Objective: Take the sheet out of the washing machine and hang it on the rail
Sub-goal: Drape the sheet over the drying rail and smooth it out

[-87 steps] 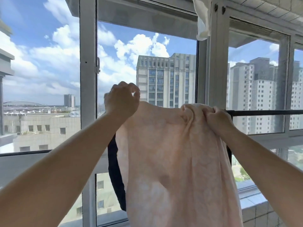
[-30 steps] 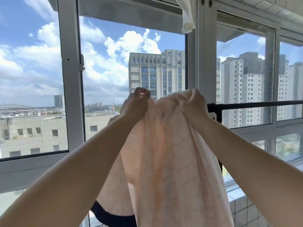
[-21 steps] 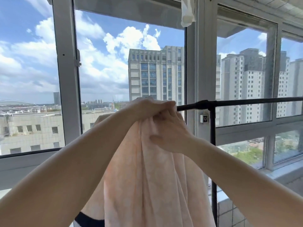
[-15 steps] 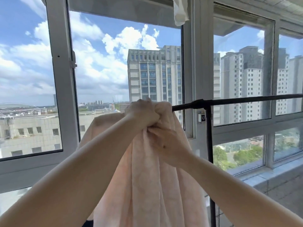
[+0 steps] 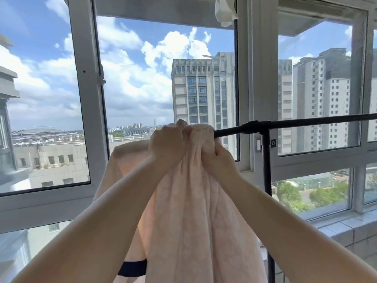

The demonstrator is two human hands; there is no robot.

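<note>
Forearms reach up from the bottom corners of my view, both cut off by the lower edge. Between them hangs the sheet (image 5: 189,217), pale pink and creased into long vertical folds, its lower end running out of sight. I see my left hand (image 5: 166,144) curled into a fist around the bunched top of the cloth, knuckles toward me. My right hand (image 5: 221,159) sits just beside and slightly below it, fingers wrapped into the same gathered fabric. The two hands nearly touch, with the bunch rising between them.

That bunch sits at the near end of the black rail (image 5: 295,122), covering its tip, so I cannot tell whether the cloth is draped over the bar or only pressed against it. A dark band (image 5: 132,268) shows low on the left behind the sheet; what it belongs to is unclear. Beyond stand the window frame (image 5: 85,94) and the tower block (image 5: 203,94) outside.
</note>
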